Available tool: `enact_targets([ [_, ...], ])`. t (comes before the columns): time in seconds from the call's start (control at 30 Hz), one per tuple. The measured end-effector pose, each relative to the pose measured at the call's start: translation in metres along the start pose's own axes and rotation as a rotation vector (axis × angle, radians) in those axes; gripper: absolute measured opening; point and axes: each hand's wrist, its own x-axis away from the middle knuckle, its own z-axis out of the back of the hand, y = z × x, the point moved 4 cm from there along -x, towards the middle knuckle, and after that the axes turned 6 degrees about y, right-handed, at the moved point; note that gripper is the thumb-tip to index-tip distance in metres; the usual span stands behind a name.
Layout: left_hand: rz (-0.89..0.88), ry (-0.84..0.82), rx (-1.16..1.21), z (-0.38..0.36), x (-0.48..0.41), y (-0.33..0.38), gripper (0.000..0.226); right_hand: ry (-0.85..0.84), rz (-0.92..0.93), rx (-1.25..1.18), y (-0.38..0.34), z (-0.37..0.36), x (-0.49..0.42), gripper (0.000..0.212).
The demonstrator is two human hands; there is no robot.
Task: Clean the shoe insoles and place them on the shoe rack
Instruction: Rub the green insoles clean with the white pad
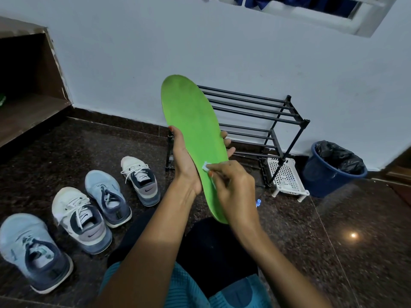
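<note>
Head view: a bright green insole [195, 134] is held up in front of the person, above the lap, its rounded toe end pointing up and slightly left and its heel end down. The left hand [185, 165] has it round the middle: the thumb lies along the left edge and the fingertips curl round the right edge, so this grip is closed on the insole. The right hand [233, 187] crosses the lower half of the insole, its grip pinched on a small white wipe [206, 166] that its fingertips press against the green face.

Behind the insole a black shoe rack [262, 121] with barred shelves stands against the pale wall. At its right foot is a small white perforated plastic stand [287, 176], and further right, near the wall, a blue bin [329, 178] lined with a black bag. A small blue and white item [258, 202] lies on the floor just in front of the rack; what it is cannot be told.

On the dark speckled floor [333, 241] to the left, four sneakers sit in a loose diagonal row: a light blue one [33, 247] nearest, then a white and grey one [82, 218], another light blue one [106, 196], and another white and grey one [141, 180] closest to the rack. Brown steps [29, 112] rise at the far left.
</note>
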Motion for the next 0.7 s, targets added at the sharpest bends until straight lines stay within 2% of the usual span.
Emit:
enact_targets([
  [0.27, 0.02, 0.036, -0.125, 0.001, 0.001, -0.005, 0.09, 0.068, 0.029, 0.184, 0.009, -0.001, -0.024, 0.016],
  [0.5, 0.029, 0.009, -0.033, 0.001, 0.002, -0.002, 0.092, -0.004, -0.011, 0.031, 0.0, -0.001, -0.004, 0.017],
  [0.7, 0.054, 0.004, -0.087, 0.001, 0.001, -0.005, 0.093, 0.063, 0.019, 0.126, 0.007, 0.003, -0.014, 0.016],
])
